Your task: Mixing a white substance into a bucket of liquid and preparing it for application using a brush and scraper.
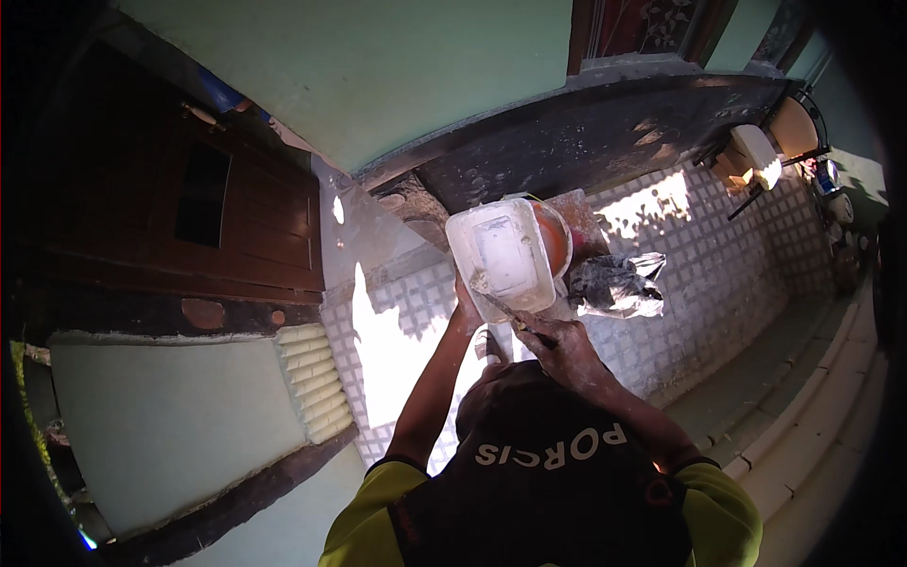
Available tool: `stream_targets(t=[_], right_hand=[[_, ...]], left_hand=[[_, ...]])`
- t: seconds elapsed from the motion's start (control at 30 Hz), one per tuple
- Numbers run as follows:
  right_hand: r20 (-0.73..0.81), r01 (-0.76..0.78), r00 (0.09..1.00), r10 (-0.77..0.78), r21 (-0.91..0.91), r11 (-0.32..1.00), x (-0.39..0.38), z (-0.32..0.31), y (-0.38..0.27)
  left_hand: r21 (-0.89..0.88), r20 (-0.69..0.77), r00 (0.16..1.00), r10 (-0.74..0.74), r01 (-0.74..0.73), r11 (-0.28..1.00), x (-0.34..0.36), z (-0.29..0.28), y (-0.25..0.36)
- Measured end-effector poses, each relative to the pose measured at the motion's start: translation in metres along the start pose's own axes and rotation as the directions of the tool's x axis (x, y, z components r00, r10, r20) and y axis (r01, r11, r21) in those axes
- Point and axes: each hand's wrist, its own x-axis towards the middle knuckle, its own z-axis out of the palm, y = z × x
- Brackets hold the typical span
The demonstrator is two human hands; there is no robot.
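My left hand (pixel 467 308) grips the near left side of a white rectangular plastic tub (pixel 460 248), its fingers partly hidden under the tub. Whitish paste or residue coats the inside of the tub. In my right hand (pixel 565 352) is the handle of a scraper-like tool, probably a putty knife (pixel 499 304). Its blade reaches over the tub's near rim, with a lump of pale paste near the tip. The exact shape of the blade is hard to make out.
Just beyond the tub stands an orange bucket (pixel 552 238), partly covered by it. Right of that, a crumpled black-and-white plastic bag (pixel 619 285) lies on the tiled floor (pixel 699 321). A chair (pixel 792 128) is at the far right; a brown door (pixel 274 213) is at left.
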Motion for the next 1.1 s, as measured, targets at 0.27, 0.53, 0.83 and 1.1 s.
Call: stream_targets(t=[0.27,0.53,0.83,1.1], right_hand=[[-0.140,0.013,0.990,-0.025,-0.088,0.996,-0.002,0.010,0.009],[0.025,-0.108,0.994,0.106,0.152,0.982,0.013,-0.020,0.014],[-0.101,0.035,0.994,-0.031,0.031,0.999,0.020,-0.016,0.016],[-0.250,0.041,0.967,-0.049,-0.037,0.998,0.022,0.002,0.022]], left_hand=[[-0.039,0.040,0.999,-0.010,0.011,0.999,0.000,0.033,-0.011],[0.057,0.105,0.993,0.048,-0.054,0.997,-0.006,0.029,-0.035],[-0.082,0.107,0.992,0.064,-0.056,0.995,-0.009,0.024,-0.058],[-0.027,-0.004,0.998,0.070,-0.070,0.997,-0.018,0.050,-0.049]])
